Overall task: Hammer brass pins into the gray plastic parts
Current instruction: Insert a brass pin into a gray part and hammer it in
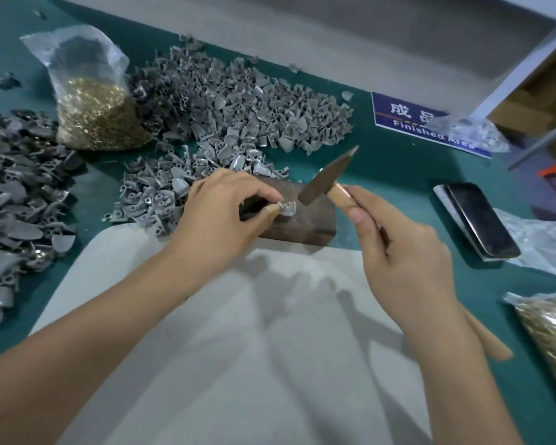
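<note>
Green matte tabletop [382, 175], pale cloth sheet near edge. Dark rectangular block [297, 220] at centre. L hand [225, 210] grip: thumb + fingertips pinched on small gray plastic part [286, 211] w/ brass pin, resting on block. R hand [398, 248] grip wrapped round wooden handle of hammer [326, 178], metal head just above part. Loose gray parts heap [238, 107] far left; clear bag of brass pins [93, 117] beside it.

Your left hand [225, 207] reaches forward with the palm down. Its thumb and first finger pinch a small gray part [286, 209], and the other fingers [257, 187] curl loosely. Your right hand [405, 252] grips the hammer [326, 178] near its head, with the thumb laid along the wooden handle. Both forearms are bare and come in from below, with the wrists nearly straight.
</note>
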A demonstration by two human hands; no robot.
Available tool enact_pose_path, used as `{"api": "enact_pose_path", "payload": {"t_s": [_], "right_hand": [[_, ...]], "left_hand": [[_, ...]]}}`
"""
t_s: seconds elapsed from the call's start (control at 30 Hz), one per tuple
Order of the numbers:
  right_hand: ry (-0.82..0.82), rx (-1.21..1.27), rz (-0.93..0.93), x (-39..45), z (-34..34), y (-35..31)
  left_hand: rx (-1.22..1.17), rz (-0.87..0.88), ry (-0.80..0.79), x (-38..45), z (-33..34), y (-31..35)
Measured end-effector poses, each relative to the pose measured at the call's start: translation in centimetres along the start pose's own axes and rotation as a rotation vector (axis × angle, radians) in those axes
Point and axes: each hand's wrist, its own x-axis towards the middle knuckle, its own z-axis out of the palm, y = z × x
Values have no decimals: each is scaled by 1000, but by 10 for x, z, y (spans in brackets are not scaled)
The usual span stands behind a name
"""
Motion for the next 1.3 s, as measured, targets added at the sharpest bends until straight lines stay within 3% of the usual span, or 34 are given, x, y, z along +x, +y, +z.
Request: {"api": "enact_pose_path", "payload": {"t_s": [0.47,0.7,0.87,1.03,1.2,1.3], "right_hand": [[62,-107,-40,-6,8,-4],[277,-9,-19,-7,6,0],[110,-111,-35,-8,10,-5],[283,-4,33,-8,6,-3],[99,-91,-25,-11,14,-10],[227,-65,31,-10,9,-8]], "left_hand": [[-50,5,-12,1,3,-4],[-45,-13,-22,1,2,2],[-38,-4,-14,3,1,0],[-33,15,-11,2,1,-2],[-48,9,0,2,1,-1],[-55,20,3,2,2,-1]]}}
